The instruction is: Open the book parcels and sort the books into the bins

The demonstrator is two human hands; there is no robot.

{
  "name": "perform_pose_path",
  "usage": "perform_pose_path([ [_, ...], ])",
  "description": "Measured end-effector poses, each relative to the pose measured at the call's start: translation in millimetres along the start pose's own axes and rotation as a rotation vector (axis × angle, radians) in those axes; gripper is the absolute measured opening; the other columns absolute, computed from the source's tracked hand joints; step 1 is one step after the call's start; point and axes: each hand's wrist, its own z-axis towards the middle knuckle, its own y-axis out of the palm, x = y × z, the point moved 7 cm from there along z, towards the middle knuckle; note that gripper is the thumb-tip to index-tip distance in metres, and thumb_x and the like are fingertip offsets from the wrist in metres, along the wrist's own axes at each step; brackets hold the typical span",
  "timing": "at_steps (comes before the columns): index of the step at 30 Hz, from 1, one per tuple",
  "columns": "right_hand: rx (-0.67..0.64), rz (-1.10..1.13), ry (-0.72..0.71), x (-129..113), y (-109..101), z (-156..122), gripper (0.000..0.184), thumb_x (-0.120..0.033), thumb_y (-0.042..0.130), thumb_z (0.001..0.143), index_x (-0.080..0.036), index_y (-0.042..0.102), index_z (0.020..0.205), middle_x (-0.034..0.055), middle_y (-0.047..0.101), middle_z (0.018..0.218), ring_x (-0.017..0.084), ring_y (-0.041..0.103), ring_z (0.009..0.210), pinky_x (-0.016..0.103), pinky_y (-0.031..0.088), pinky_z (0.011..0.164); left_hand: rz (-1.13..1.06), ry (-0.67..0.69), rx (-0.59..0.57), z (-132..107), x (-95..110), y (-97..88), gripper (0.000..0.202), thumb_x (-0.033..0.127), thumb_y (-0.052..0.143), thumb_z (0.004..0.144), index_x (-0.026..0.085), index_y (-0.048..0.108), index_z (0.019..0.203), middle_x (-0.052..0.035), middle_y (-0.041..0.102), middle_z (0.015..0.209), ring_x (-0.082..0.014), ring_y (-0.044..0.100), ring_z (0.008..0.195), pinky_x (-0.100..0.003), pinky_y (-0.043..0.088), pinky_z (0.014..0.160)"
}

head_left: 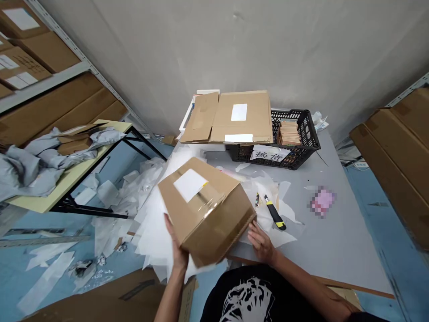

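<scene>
Inspection from my remote station, head view. The person's left hand [176,247] has its fingers [167,223] clenched on the lower left side of a brown cardboard carton [214,219], which is lifted and tilted at the near edge of the counter [335,241]. The right hand [262,243] lies open against the carton's lower corner; I cannot tell whether it bears any weight.

Status as found: the carton is closed, clear tape [209,208] crosses it, and I see no cut in that tape. A white label [190,184] sits on its upper face. A yellow-and-black utility knife [275,213] lies in neither hand, on white tissue sheets [264,219] just beside the right hand. Farther along the counter, a flattened cardboard mailer [239,117] overlaps the end of a black plastic basket [310,129], which holds a stack of flat tan pieces [288,133]
</scene>
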Motion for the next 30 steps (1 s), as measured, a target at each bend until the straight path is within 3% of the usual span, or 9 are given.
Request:
perform_pose_path([
  [4, -0.258, 0.079, 0.245, 8, 3, -33, 0.039, -0.018, 0.031, 0.091, -0.032, 0.066, 0.105, 0.0034, 0.071, 0.103, 0.021, 0.066, 0.104, 0.041, 0.058, 0.088, -0.262, -0.283, -0.109, -28, -4, 64.8, 0.074, 0.055, 0.041, 0.089, 0.027, 0.009, 0.15, -0.0147, 0.036, 0.151, -0.025, 0.042, 0.135, -0.046, 0.039, 0.107],
  [6, -0.208, 0.054, 0.391, 15, -20, -38, 0.038, -0.024, 0.03, 0.092, -0.029, 0.068, 0.091, 0.0052, 0.072, 0.093, 0.022, 0.07, 0.091, 0.039, 0.061, 0.075, -0.352, -0.367, -0.156, -45, -2, 85.0, 0.07, 0.054, 0.04, 0.091, 0.028, 0.01, 0.148, -0.0153, 0.034, 0.152, -0.0234, 0.04, 0.136, -0.046, 0.035, 0.11],
  [8, -0.014, -0.01, 0.491, 19, -62, -30, 0.038, -0.028, 0.03, 0.093, -0.027, 0.063, 0.075, 0.0054, 0.069, 0.074, 0.021, 0.069, 0.069, 0.038, 0.059, 0.06, -0.381, -0.423, -0.159, -59, -3, 91.5, 0.066, 0.053, 0.04, 0.091, 0.028, 0.013, 0.146, -0.0151, 0.035, 0.151, -0.0224, 0.038, 0.137, -0.046, 0.032, 0.112],
  [12, 0.299, -0.048, 0.438, 12, -144, 30, 0.024, -0.027, 0.039, 0.09, -0.026, 0.057, 0.076, -0.0003, 0.054, 0.054, 0.016, 0.054, 0.049, 0.031, 0.047, 0.049, -0.337, -0.545, -0.304, -82, -21, 100.6, 0.071, 0.054, 0.045, 0.089, 0.026, 0.011, 0.145, -0.0163, 0.041, 0.147, -0.0244, 0.035, 0.139, -0.048, 0.027, 0.114],
  [15, 0.292, -0.288, 0.516, 35, -173, 95, 0.021, -0.03, 0.043, 0.09, -0.023, 0.06, 0.099, 0.0082, 0.065, 0.084, 0.021, 0.062, 0.077, 0.037, 0.052, 0.07, -0.249, -0.561, -0.34, -85, -35, 100.9, 0.072, 0.055, 0.047, 0.086, 0.023, 0.018, 0.144, -0.0175, 0.041, 0.146, -0.0278, 0.034, 0.139, -0.05, 0.028, 0.114],
  [18, 0.066, -0.45, 0.582, 81, -159, 143, 0.046, -0.045, 0.045, 0.088, -0.02, 0.054, 0.125, 0.0152, 0.051, 0.133, 0.031, 0.045, 0.126, 0.053, 0.037, 0.102, -0.085, -0.473, -0.149, -61, -30, 80.0, 0.065, 0.055, 0.048, 0.086, 0.021, 0.032, 0.138, -0.0182, 0.044, 0.139, -0.0317, 0.042, 0.131, -0.054, 0.035, 0.107],
  [22, -0.297, -0.47, 0.65, 130, -108, 138, 0.06, -0.054, 0.04, 0.09, -0.019, 0.045, 0.137, 0.0158, 0.049, 0.136, 0.032, 0.043, 0.127, 0.059, 0.025, 0.108, 0.018, -0.292, 0.063, -17, 16, 50.5, 0.052, 0.046, 0.043, 0.091, 0.02, 0.039, 0.135, -0.0165, 0.047, 0.133, -0.0288, 0.046, 0.123, -0.049, 0.041, 0.101],
  [25, -0.406, -0.527, 0.662, 129, -92, 108, 0.057, -0.054, 0.036, 0.091, -0.019, 0.046, 0.136, 0.0145, 0.057, 0.125, 0.03, 0.052, 0.116, 0.054, 0.035, 0.103, 0.009, -0.211, -0.009, -1, 48, 51.0, 0.041, 0.038, 0.037, 0.095, 0.023, 0.046, 0.132, -0.0116, 0.054, 0.129, -0.0242, 0.051, 0.119, -0.043, 0.043, 0.099],
  [30, -0.459, -0.626, 0.65, 97, -103, 72, 0.057, -0.056, 0.035, 0.092, -0.016, 0.05, 0.131, 0.0136, 0.061, 0.113, 0.029, 0.056, 0.104, 0.047, 0.044, 0.093, 0.187, -0.091, 0.018, -5, 74, 58.1, 0.035, 0.036, 0.047, 0.091, 0.022, 0.053, 0.122, -0.0101, 0.063, 0.116, -0.0246, 0.057, 0.11, -0.042, 0.047, 0.093],
])
